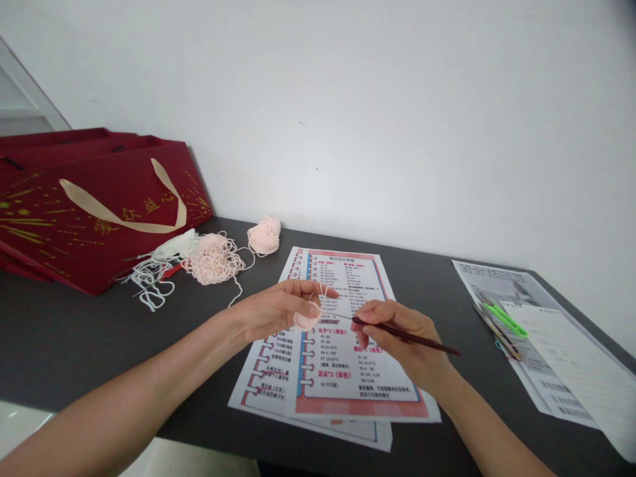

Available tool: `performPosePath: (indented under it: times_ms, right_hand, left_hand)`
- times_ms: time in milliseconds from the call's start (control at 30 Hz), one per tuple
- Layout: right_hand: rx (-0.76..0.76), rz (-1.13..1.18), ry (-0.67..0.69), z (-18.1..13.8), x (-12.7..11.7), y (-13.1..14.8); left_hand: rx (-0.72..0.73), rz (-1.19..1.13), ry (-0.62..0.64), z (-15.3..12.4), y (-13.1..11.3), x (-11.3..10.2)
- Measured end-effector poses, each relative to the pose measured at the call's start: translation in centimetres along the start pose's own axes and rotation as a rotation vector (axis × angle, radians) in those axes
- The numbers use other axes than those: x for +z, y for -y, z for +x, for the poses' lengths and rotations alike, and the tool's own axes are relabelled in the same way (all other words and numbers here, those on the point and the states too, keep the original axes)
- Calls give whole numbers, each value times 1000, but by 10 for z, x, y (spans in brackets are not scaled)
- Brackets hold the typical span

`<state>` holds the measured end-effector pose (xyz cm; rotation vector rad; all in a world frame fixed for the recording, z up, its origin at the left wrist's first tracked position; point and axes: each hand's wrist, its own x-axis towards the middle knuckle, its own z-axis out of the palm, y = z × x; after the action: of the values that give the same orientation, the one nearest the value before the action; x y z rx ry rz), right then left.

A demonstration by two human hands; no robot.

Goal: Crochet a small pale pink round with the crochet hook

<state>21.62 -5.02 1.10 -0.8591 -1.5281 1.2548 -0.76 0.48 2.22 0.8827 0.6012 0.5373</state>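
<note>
While the right fingers grip a hook, the sheet reads "耳朵*2".

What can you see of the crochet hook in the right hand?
The crochet hook has a dark reddish-brown, smooth-looking handle and thin, metallic-looking shaft. Gripped by the right hand above printed sheets, it points toward the pale pink yarn piece in the left hand. Whether its tip touches is unclear.
</note>
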Motion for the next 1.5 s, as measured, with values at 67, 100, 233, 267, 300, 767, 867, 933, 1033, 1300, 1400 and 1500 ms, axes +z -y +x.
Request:
performPosePath:
  times_ms: [67,100,233,267,300,767,867,933,1033,1300,1400,1500]
  right_hand:
    - [37,82,4,1,-1,1]
    - [56,129,5,2,-1,1]
    - [139,363,-18,8,0,-4]
    - [168,425,-29,9,1,-5]
    - [201,482,-41,11,3,-7]
    - [343,698,-168,15,18,-14]
    - [324,669,-130,14,19,-13]
    - [299,629,-144,14,20,-12]
    - [272,553,-191,13,21,-12]
    - [23,108,-157,7,11,-18]
    - [-13,-72,-164,3,11,-19]
    - [-71,-237,-171,-1,13,-19]
  left_hand:
    - [-8,9,17,0,-1,0]
    - [-11,18,24,0,-1,0]
    - [56,116,-2,1,1,3]
    - [99,155,-31,1,3,3]
    - [149,193,-72,2,6,5]
    - [269,213,-250,9,29,16]
    - [291,233,-262,7,28,18]
    - [317,248,-283,6,27,20]
    - [306,283,-283,6,26,21]
    - [302,354,-331,6,25,19]
    - [333,375,-333,6,26,20]
    - [334,391,-339,6,25,21]
